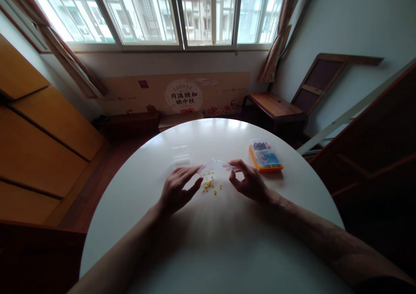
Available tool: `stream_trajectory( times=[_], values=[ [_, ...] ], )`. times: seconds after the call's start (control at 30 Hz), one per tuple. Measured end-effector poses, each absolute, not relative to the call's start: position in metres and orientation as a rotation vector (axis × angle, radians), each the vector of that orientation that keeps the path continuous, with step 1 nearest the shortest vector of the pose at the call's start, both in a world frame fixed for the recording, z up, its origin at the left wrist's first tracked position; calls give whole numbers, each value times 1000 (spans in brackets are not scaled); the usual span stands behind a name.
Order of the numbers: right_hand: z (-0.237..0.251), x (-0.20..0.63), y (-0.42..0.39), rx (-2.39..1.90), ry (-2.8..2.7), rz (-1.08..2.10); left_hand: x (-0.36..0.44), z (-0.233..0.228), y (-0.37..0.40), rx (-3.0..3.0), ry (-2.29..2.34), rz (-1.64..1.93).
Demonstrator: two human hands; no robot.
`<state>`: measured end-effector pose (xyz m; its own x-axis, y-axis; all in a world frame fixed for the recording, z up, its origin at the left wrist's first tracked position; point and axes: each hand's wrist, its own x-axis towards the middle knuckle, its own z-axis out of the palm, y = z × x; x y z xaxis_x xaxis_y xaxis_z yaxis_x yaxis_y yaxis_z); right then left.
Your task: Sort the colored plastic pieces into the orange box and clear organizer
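Note:
My left hand [178, 189] is over the middle of the white round table, fingers stretched forward and thumb apart. Its index fingertip touches a small clear plastic piece [203, 170]; whether it grips this piece is hard to make out. On the right, my right hand [248, 181] has its fingers curled around a thin, see-through plastic piece [226, 166] that points left. Between the hands lie several tiny yellow pieces [209, 184], loosely scattered, with paler ones farther back. Their exact kind is too small to tell.
An orange box with a clear lid [266, 156] stands right of my right hand, dark and blue contents showing. A faint clear item [180, 157] lies beyond my left hand. Past the white table [208, 250] are a wooden stool [274, 103] and a printed board [130, 90].

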<state>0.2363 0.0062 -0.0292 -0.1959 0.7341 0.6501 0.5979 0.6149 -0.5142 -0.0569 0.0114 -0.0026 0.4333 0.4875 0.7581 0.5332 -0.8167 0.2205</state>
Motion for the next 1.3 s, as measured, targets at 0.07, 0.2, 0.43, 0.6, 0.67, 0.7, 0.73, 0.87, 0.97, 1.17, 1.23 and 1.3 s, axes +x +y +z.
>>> stream_trajectory(
  times=[0.07,0.2,0.43,0.6,0.67,0.7,0.73,0.87,0.97,1.17,1.23,1.3],
  values=[
    [-27,237,6,-1057,-1904,181,-56,0,11,-2617,-871,-1312],
    [-26,237,5,-1029,-1913,248,-56,4,11,-2622,-800,-1246],
    [-26,237,6,-1022,-1933,271,-56,5,9,-2634,-745,-1197],
    [-19,235,5,-1023,-1928,217,-55,0,7,-2566,-1058,-1505],
    [-15,234,5,-1021,-1926,241,-56,-1,6,-2584,-1256,-1680],
    [-12,233,6,-1022,-1914,257,-56,-1,6,-2623,-1339,-1765],
    [-9,232,7,-1027,-1898,273,-56,-1,6,-2670,-1411,-1842],
    [8,228,22,-1088,-1846,363,-57,2,7,-2733,-1667,-1922],
    [24,223,45,-1145,-1922,391,-62,4,10,-2637,-1770,-1749],
    [35,208,96,-1390,-2113,200,-93,6,19,-2358,-1702,-1247],
    [33,202,106,-1438,-2157,179,-102,4,22,-2297,-1683,-1158],
    [29,197,112,-1447,-2178,209,-106,0,25,-2280,-1691,-1124]
  ],
)
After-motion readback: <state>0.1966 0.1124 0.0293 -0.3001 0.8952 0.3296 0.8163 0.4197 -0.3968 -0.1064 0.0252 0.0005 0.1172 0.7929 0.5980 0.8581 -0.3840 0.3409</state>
